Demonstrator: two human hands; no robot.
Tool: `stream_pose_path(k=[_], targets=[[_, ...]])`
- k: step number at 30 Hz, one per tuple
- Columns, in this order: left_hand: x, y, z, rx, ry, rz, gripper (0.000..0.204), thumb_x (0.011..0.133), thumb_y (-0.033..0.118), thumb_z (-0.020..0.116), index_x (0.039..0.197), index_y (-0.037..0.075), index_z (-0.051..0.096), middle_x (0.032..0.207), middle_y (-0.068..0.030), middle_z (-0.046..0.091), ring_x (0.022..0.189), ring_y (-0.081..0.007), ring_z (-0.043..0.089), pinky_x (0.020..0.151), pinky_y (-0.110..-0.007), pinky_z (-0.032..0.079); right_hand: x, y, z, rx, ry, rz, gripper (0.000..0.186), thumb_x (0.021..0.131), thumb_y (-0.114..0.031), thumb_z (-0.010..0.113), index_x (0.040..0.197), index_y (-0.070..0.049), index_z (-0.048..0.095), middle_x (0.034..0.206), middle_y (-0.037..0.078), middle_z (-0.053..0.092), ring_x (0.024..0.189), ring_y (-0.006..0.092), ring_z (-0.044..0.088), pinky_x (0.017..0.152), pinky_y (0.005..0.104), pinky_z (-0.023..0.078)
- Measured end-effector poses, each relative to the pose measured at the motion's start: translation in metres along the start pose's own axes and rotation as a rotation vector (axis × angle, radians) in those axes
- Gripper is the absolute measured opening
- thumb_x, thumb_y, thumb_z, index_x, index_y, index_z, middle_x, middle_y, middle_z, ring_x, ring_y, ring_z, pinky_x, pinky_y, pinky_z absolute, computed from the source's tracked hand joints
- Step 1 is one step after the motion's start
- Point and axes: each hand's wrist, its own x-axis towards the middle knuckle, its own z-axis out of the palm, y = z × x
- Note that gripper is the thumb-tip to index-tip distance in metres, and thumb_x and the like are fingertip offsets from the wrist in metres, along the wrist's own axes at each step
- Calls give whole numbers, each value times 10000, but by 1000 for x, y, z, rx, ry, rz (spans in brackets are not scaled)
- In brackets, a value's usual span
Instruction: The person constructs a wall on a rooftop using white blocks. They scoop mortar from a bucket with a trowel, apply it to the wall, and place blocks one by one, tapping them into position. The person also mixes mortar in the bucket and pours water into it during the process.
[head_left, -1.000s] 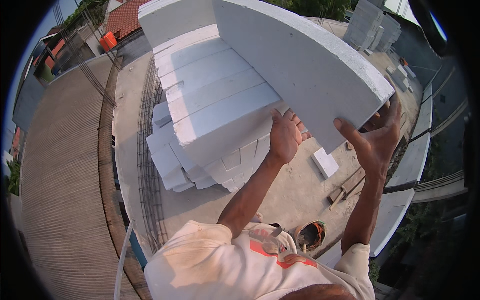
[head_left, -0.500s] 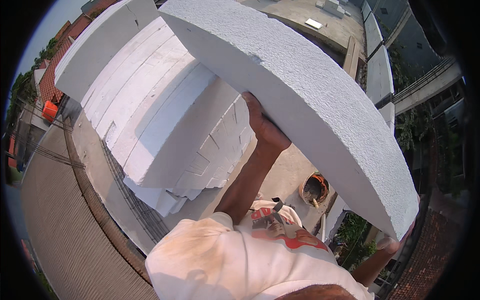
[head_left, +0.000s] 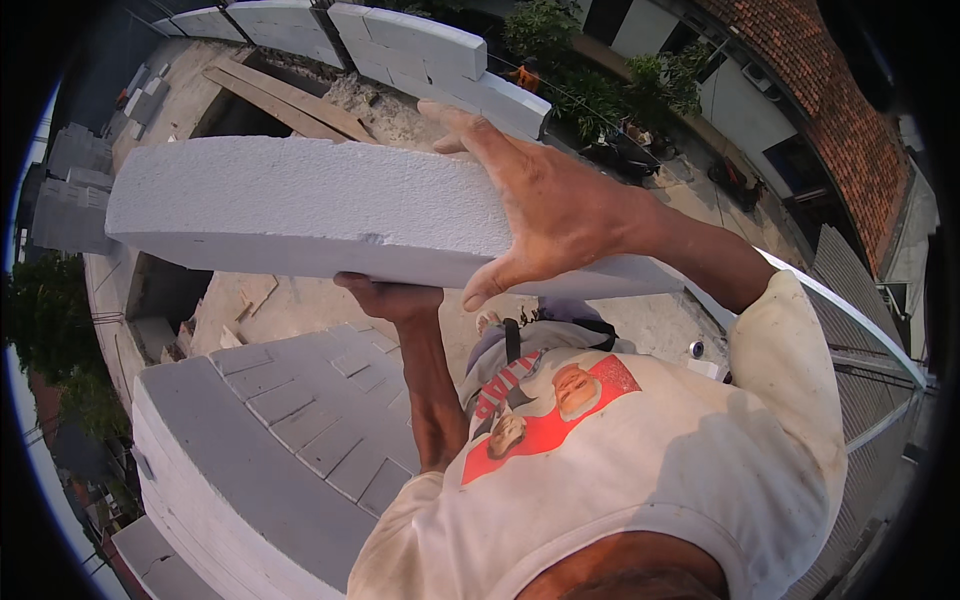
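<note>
A long, pale lightweight concrete block (head_left: 300,190) is held up in front of my chest, lying roughly crosswise. My left hand (head_left: 388,298) supports it from beneath near the middle, its fingers mostly hidden under the block. Toward the block's right end, my right hand (head_left: 565,210) grips it from above. The right thumb presses along the near face, while the other fingers reach spread over the top toward the far side.
A stack of similar blocks (head_left: 290,420) stands at the lower left, close to my left arm. Beyond the held block are wooden planks (head_left: 290,100) beside an opening in the floor (head_left: 170,290). A white block wall (head_left: 415,45) edges the far side, with plants (head_left: 545,35) beyond.
My view has swung to the right, and the block now lies more level across it. My right hand has shifted from the block's end to grip over its top. The left hand stays underneath.
</note>
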Motion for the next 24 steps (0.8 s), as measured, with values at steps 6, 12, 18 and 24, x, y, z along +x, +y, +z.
stream_pose_path(k=[6, 12, 18, 24], targets=[[-11, -89, 45, -55, -263, -356, 825, 1004, 745, 457, 1501, 87, 454, 1332, -116, 588, 1291, -291, 578, 1053, -481, 519, -68, 80, -10, 52, 103, 358, 1031, 662, -407, 936, 1455, 66, 476, 1152, 300, 703, 1060, 397, 728, 945, 440, 566], [20, -213, 123, 113, -342, -596, 995, 921, 754, 639, 1491, -39, 450, 1439, -216, 566, 1335, -314, 572, 1128, -488, 470, -96, 160, -104, -27, 193, 525, 945, 667, -348, 924, 1413, 70, 521, 1130, 260, 708, 1001, 339, 743, 897, 445, 583], [35, -312, 110, 635, -288, -464, 852, 1037, 490, 666, 1559, -121, 384, 1509, -256, 548, 1348, -292, 581, 1139, -356, 440, -115, 313, -204, -43, 171, 748, 923, 672, -330, 909, 1415, 62, 525, 1086, 246, 717, 916, 341, 752, 857, 452, 606], [-116, -372, -74, 1519, -63, -750, 714, 975, 449, 658, 1404, -117, 577, 1300, -343, 668, 1268, -427, 639, 1094, -454, 475, -192, 506, -254, -320, 74, 829, 965, 658, -331, 917, 1448, 35, 501, 1132, 270, 729, 965, 355, 759, 905, 445, 597]])
